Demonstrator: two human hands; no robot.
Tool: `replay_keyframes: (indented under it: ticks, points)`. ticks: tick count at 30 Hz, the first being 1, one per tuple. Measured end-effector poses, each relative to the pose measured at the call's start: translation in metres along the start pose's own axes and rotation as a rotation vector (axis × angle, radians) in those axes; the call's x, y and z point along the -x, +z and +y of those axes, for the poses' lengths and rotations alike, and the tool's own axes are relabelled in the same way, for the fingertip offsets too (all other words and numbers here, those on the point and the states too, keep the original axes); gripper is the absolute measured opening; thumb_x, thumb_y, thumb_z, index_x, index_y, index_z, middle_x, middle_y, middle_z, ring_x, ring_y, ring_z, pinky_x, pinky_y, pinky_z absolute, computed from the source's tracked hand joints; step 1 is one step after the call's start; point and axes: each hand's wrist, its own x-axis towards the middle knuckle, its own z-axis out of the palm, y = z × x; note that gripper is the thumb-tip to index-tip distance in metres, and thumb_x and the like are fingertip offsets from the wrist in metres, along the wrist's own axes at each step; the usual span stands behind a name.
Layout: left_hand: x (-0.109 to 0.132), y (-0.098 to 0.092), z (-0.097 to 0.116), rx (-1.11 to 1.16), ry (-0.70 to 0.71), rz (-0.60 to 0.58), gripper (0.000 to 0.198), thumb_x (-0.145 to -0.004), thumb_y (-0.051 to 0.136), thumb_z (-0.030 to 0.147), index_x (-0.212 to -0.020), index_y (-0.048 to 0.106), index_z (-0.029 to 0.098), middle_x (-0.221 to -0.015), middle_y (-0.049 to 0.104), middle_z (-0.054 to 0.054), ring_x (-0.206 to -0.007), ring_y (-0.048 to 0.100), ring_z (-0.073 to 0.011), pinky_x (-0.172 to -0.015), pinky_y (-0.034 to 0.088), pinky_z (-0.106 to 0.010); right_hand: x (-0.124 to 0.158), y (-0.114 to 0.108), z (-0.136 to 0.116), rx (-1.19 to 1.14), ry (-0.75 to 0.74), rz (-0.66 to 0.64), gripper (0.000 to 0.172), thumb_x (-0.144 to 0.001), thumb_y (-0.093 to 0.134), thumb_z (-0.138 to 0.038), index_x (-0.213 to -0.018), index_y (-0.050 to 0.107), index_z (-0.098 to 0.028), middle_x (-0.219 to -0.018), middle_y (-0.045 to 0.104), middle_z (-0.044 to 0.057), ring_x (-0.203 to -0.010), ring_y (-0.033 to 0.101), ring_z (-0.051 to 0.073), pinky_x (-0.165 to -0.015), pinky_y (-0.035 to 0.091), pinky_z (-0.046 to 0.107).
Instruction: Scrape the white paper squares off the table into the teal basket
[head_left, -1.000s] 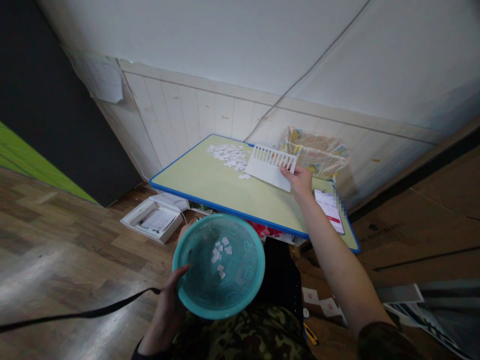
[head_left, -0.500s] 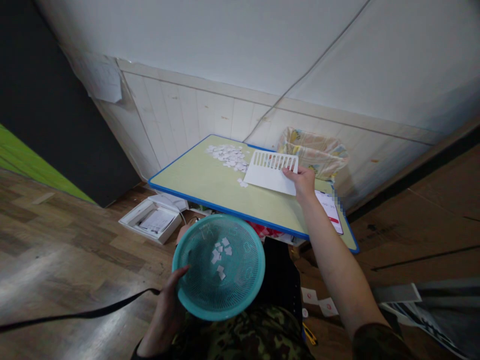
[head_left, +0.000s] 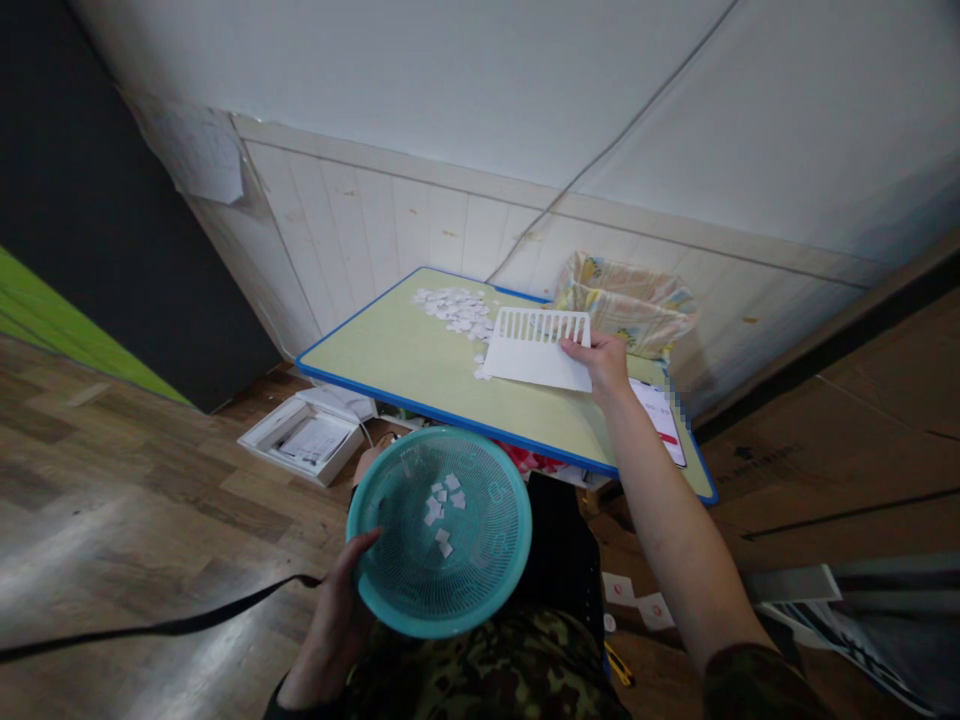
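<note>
My left hand grips the left rim of a round teal plastic basket, its thumb over the edge and its other fingers hidden beneath. Several small white paper pieces lie in the basket, which sits in front of the table over my lap. In my right hand is a flat white scraper with a row of slots along its far side, pinched at its right end. It is held over the table. Beside its left edge lies a pile of white paper pieces, with a few strays nearer me.
A cloth-lined basket stands at the table's back right, against the wall. A phone lies on the right side of the table. On the floor at left is an open white box. A cardboard box stands at right.
My right hand has shifted slightly left and down with the scraper, whose slotted edge now sits a little lower. The teal basket stays almost in place in my left hand.
</note>
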Motion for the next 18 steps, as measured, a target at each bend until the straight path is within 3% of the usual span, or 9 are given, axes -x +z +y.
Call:
replay_keyframes:
  ticks: [4, 8, 13, 18]
  points:
    - [0.0, 0.0006, -0.0004, 0.015, 0.0, 0.022, 0.035, -0.088, 0.068, 0.013, -0.122, 0.073, 0.008, -0.078, 0.084, -0.012, -0.084, 0.082, -0.0361, -0.078, 0.068, -0.046, 0.0015, 0.0004, -0.0016, -0.024, 0.047, -0.092, 0.044, -0.047, 0.096, -0.044, -0.079, 0.08, -0.019, -0.075, 0.076, 0.003, -0.068, 0.069, 0.024, -0.066, 0.053, 0.037]
    - [-0.0016, 0.0024, -0.0001, 0.021, 0.001, 0.016, 0.032, -0.087, 0.069, 0.016, -0.118, 0.073, 0.009, -0.071, 0.082, -0.01, -0.078, 0.082, -0.0369, -0.073, 0.068, -0.048, 0.003, 0.0006, -0.0033, -0.046, 0.051, -0.072, 0.045, -0.046, 0.096, -0.044, -0.079, 0.08, -0.018, -0.076, 0.077, 0.004, -0.068, 0.069, 0.024, -0.067, 0.053, 0.037]
    - [0.0, 0.005, 0.0028, -0.001, 0.04, 0.011, 0.022, -0.088, 0.069, 0.017, -0.109, 0.075, 0.014, -0.072, 0.083, -0.008, -0.076, 0.082, -0.0355, -0.077, 0.068, -0.049, 0.0062, 0.0024, -0.0043, -0.047, 0.085, -0.181, 0.046, -0.047, 0.097, -0.044, -0.081, 0.08, -0.018, -0.077, 0.076, 0.004, -0.067, 0.068, 0.022, -0.066, 0.052, 0.036]
    - [0.003, 0.0095, 0.0051, 0.03, 0.038, 0.015, 0.026, -0.087, 0.068, 0.015, -0.111, 0.076, 0.009, -0.075, 0.083, -0.012, -0.09, 0.081, -0.0395, -0.082, 0.067, -0.051, 0.006, 0.005, -0.0014, -0.063, 0.03, -0.179, 0.041, -0.049, 0.096, -0.041, -0.08, 0.08, -0.018, -0.079, 0.077, 0.002, -0.071, 0.067, 0.02, -0.071, 0.051, 0.034]
